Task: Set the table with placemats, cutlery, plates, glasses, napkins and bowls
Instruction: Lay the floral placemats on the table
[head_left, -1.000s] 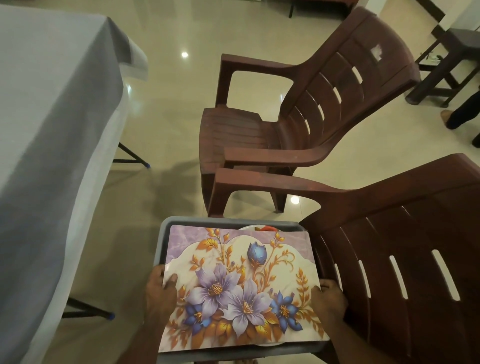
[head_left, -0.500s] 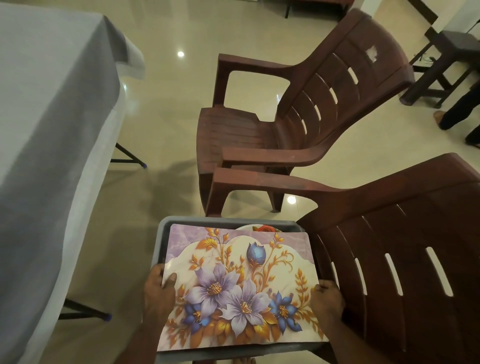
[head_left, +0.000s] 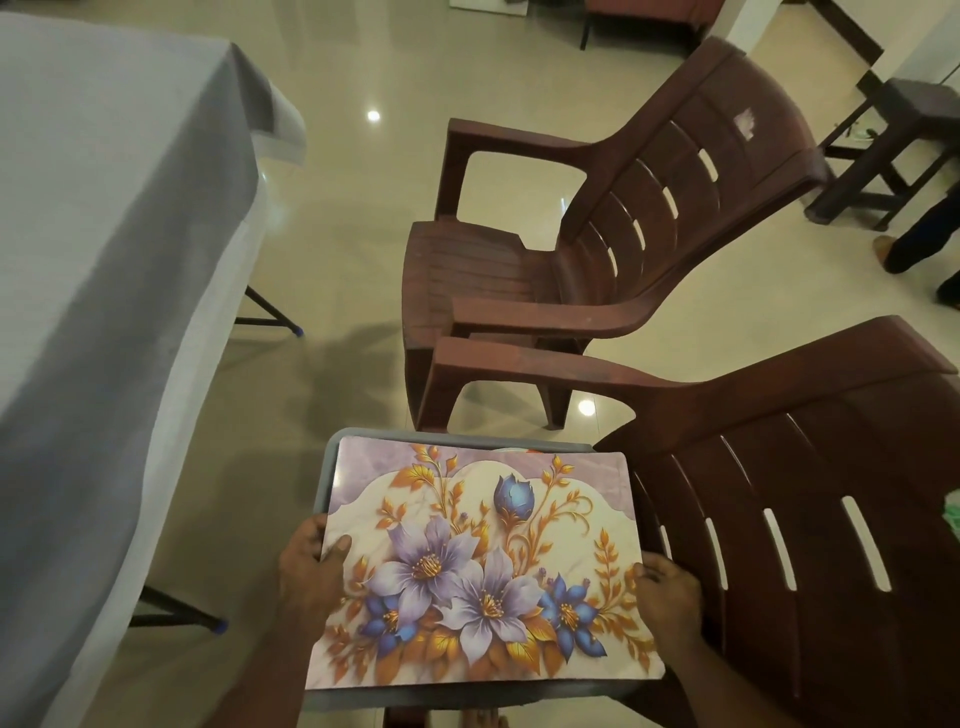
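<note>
Gripping floral placemat (head_left: 483, 566), both hands; no writing legible.

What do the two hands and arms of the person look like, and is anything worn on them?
Both the left hand and the right hand are bare: no gloves, rings, or watch can be seen. The forearms that show are bare too, with no sleeve, bracelet or marking in view. The lower edge of the picture cuts the arms off, so anything worn higher up cannot be told.

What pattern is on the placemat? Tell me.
Purple and blue flowers with golden leaves on the placemat; head view.
</note>
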